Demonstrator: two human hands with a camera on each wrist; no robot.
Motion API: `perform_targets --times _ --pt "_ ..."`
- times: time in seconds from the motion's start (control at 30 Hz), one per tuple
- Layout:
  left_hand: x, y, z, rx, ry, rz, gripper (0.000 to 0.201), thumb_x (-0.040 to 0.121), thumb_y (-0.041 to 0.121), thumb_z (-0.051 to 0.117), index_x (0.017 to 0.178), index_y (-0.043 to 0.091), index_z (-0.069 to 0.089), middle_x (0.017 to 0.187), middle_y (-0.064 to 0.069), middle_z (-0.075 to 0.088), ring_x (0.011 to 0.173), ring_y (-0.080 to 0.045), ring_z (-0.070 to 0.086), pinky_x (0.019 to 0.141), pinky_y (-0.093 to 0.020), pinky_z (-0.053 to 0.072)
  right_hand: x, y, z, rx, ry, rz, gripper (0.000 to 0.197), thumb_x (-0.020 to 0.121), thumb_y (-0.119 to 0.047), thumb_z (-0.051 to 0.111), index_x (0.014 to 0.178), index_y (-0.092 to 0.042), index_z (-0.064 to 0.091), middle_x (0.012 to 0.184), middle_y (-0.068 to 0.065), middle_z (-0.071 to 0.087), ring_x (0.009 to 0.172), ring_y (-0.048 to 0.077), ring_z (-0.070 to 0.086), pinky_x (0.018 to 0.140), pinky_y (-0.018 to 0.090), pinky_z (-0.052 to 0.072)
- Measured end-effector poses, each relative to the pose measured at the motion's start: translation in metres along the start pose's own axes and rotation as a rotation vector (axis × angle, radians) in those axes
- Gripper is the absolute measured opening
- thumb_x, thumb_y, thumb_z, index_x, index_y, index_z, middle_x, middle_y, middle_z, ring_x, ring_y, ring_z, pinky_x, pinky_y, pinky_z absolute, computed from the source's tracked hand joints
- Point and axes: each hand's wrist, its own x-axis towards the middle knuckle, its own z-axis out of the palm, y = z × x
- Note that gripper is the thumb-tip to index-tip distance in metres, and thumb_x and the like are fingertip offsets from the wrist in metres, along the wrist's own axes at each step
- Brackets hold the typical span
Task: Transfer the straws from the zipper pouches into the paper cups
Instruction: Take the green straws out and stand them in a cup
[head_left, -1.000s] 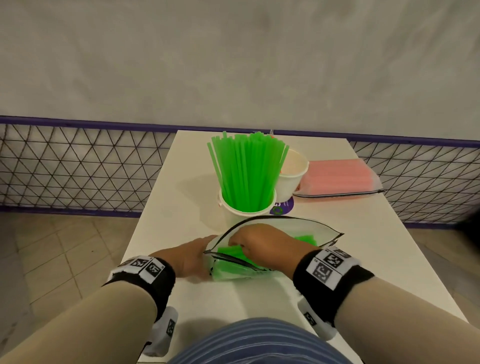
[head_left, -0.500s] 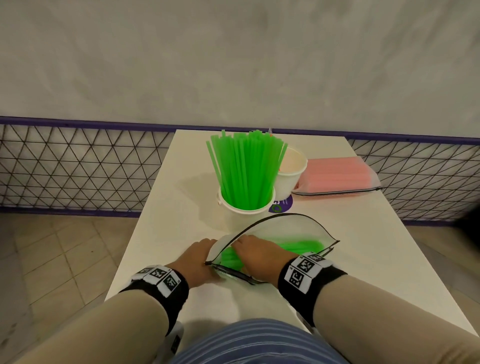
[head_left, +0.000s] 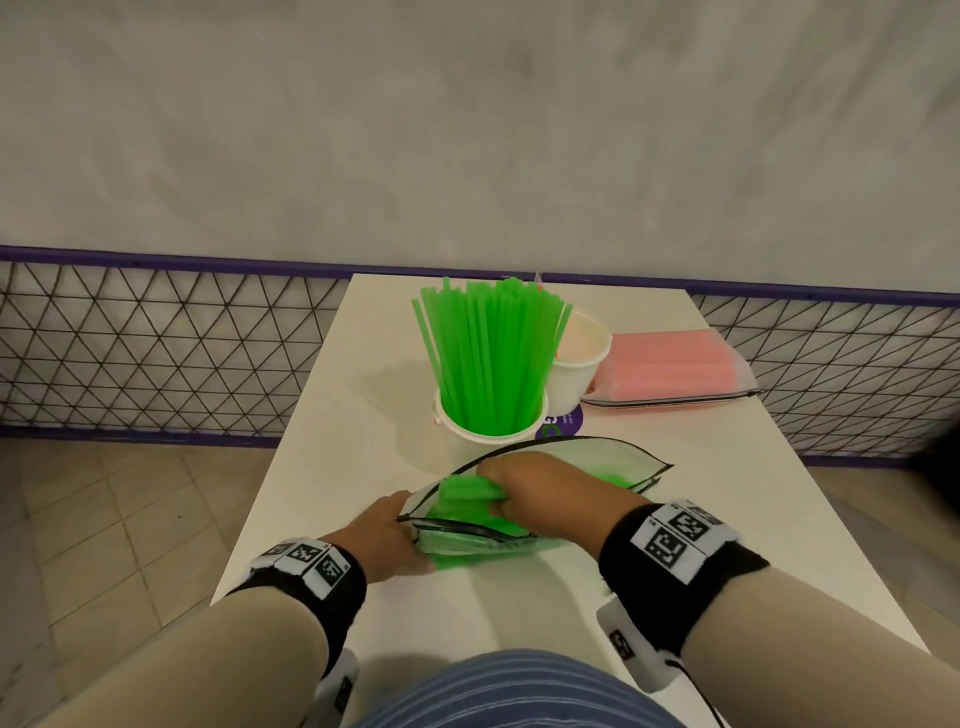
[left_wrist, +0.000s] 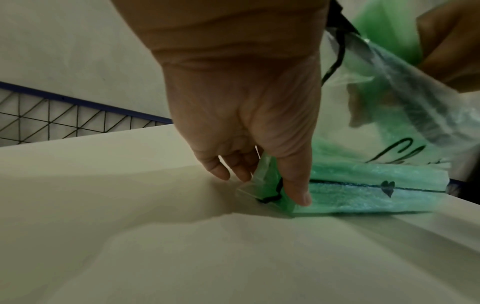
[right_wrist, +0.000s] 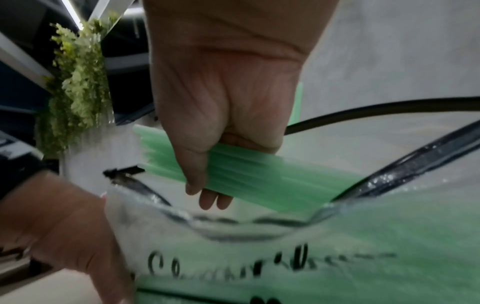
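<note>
A clear zipper pouch (head_left: 597, 457) with green straws lies open on the white table (head_left: 701, 519) in front of me. My right hand (head_left: 524, 493) reaches into its mouth and grips a bundle of green straws (head_left: 462, 491) (right_wrist: 254, 172), lifting one end out. My left hand (head_left: 395, 540) (left_wrist: 259, 176) pinches the pouch's left corner (left_wrist: 262, 181) between thumb and fingers and holds it on the table. Behind the pouch a paper cup (head_left: 467, 431) stands full of upright green straws (head_left: 493, 353). A second paper cup (head_left: 576, 364) stands to its right. A pouch of pink straws (head_left: 670, 369) lies at the far right.
A purple round sticker (head_left: 563, 423) lies on the table between cups and pouch. A wire mesh fence (head_left: 156, 343) with a purple rail runs behind the table on both sides. Tiled floor (head_left: 104, 519) lies to the left.
My right hand has closed on a bundle of green straws and raised it out of the pouch mouth. The left hand keeps holding the pouch's left corner.
</note>
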Motion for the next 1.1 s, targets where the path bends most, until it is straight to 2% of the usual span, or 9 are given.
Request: perform_targets --times 0.13,0.23,0.37,0.5,0.6,0.67,0.77,0.97,1.1 --pt "0.001 -0.002 -0.004 -0.044 -0.008 -0.013 0.065 0.047 0.041 0.079 0.109 0.028 0.065 0.102 0.005 0.073 0.099 -0.013 0.068 0.093 -0.037 0.055 -0.007 -0.007 -0.033 0.205 0.011 0.016 0.023 0.093 -0.026 0.063 0.111 -0.013 0.059 0.102 0.008 0.065 0.094 0.025 0.061 0.079 0.031 0.048" --pt "0.001 -0.003 -0.014 0.032 -0.049 -0.058 0.083 0.046 0.039 0.077 0.126 0.03 0.056 0.117 0.006 0.067 0.109 -0.016 0.064 0.098 -0.041 0.052 -0.013 -0.01 -0.062 0.432 0.067 0.056 0.036 0.092 -0.034 0.065 0.124 -0.02 0.058 0.11 0.0 0.067 0.096 0.015 0.062 0.085 0.027 0.049" --pt "0.005 0.007 -0.038 0.27 -0.056 -0.091 0.067 0.084 0.015 0.065 0.145 0.02 0.035 0.142 -0.002 0.045 0.127 -0.02 0.048 0.107 -0.034 0.04 -0.024 -0.013 -0.104 0.739 0.255 0.095 0.057 0.079 -0.05 0.072 0.13 -0.029 0.056 0.125 -0.006 0.065 0.117 0.012 0.059 0.103 0.036 0.044" --pt "0.021 0.026 -0.059 0.021 0.168 -0.159 0.067 0.09 0.005 0.056 0.15 0.013 0.028 0.15 -0.007 0.04 0.133 -0.025 0.043 0.102 -0.03 0.04 -0.026 -0.018 -0.141 1.118 0.471 -0.06 0.021 0.087 -0.02 0.069 0.107 -0.02 0.063 0.101 0.001 0.075 0.102 0.015 0.068 0.096 0.038 0.05" --pt "0.027 0.052 -0.069 -0.264 0.176 -0.099 0.083 0.088 0.003 0.061 0.155 0.015 0.013 0.158 -0.005 0.027 0.143 -0.022 0.03 0.108 -0.034 0.034 -0.02 -0.022 -0.163 1.355 0.64 -0.166 0.015 0.091 -0.004 0.06 0.104 -0.011 0.059 0.09 0.005 0.074 0.095 0.021 0.07 0.091 0.039 0.054" --pt "0.028 0.073 -0.071 -0.32 0.132 -0.032 0.097 0.084 0.006 0.068 0.156 0.016 0.005 0.16 0.0 0.02 0.144 -0.02 0.025 0.111 -0.036 0.033 -0.013 -0.025 -0.169 1.379 0.728 -0.196 0.013 0.093 -0.003 0.058 0.103 -0.012 0.058 0.089 0.003 0.074 0.097 0.023 0.07 0.094 0.043 0.053" --pt "0.035 0.095 -0.065 -0.361 0.111 0.03 0.101 0.077 0.01 0.08 0.153 0.016 0.014 0.146 0.008 0.035 0.128 -0.014 0.038 0.102 -0.027 0.034 0.001 -0.029 -0.166 1.349 0.803 -0.19 0.015 0.093 -0.006 0.06 0.103 -0.016 0.058 0.09 0.001 0.075 0.098 0.021 0.069 0.098 0.046 0.05" --pt "0.052 0.105 -0.048 -0.43 0.224 0.047 0.103 0.059 0.016 0.092 0.141 0.016 0.03 0.131 -0.001 0.054 0.121 -0.019 0.052 0.101 -0.035 0.044 0.028 -0.027 -0.119 1.113 0.759 0.052 0.014 0.089 -0.027 0.068 0.101 -0.032 0.062 0.104 -0.003 0.072 0.1 0.014 0.067 0.094 0.045 0.052" --pt "0.058 0.102 -0.043 -0.411 0.206 0.079 0.087 0.058 0.02 0.092 0.129 0.021 0.041 0.124 -0.001 0.059 0.115 -0.019 0.058 0.098 -0.037 0.05 0.041 -0.02 -0.083 0.94 0.599 0.184 0.044 0.094 -0.032 0.062 0.136 -0.023 0.049 0.134 -0.002 0.059 0.123 0.017 0.054 0.109 0.042 0.041"
